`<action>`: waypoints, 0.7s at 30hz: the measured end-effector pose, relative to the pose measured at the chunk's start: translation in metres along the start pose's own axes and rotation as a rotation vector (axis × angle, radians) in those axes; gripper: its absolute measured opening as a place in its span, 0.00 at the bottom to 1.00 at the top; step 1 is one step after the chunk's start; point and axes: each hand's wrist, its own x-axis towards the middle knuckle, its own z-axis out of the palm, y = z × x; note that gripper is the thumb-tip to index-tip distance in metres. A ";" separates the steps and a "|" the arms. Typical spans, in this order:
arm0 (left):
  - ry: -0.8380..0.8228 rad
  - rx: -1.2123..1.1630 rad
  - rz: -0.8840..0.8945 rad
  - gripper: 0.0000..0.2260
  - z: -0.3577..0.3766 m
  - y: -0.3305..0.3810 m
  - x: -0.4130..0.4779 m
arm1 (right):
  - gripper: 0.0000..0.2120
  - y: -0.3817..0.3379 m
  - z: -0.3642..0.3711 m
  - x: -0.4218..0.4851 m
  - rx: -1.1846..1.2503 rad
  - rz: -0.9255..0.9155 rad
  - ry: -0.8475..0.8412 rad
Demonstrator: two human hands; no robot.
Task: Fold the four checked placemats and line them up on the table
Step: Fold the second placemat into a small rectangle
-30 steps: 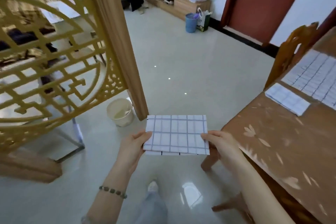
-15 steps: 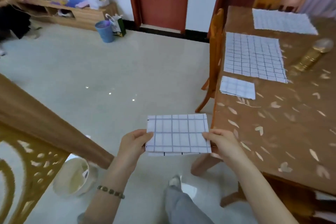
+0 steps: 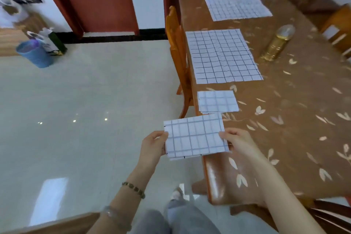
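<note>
I pinch the folded mat (image 3: 194, 136) by its short edges, left hand (image 3: 152, 148) and right hand (image 3: 238, 143) each clamped on a side, at the table (image 3: 284, 138) edge. It seems light and limp, so edge grips should keep the layers together.

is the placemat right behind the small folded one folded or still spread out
Spread. The placemat lies flat at full size on the table, its whole grid showing, much larger than the folded placemat in front of it.
</note>
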 end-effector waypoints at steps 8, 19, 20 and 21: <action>-0.190 0.105 -0.131 0.05 0.080 -0.007 0.081 | 0.07 0.014 -0.059 0.066 -0.142 0.026 0.227; -0.202 0.316 -0.193 0.04 0.140 -0.024 0.151 | 0.02 0.054 -0.074 0.133 -0.121 0.143 0.499; -0.186 0.344 -0.186 0.05 0.143 -0.024 0.154 | 0.02 0.054 -0.073 0.137 -0.138 0.141 0.506; -0.174 0.370 -0.176 0.05 0.145 -0.024 0.156 | 0.03 0.055 -0.072 0.141 -0.157 0.143 0.512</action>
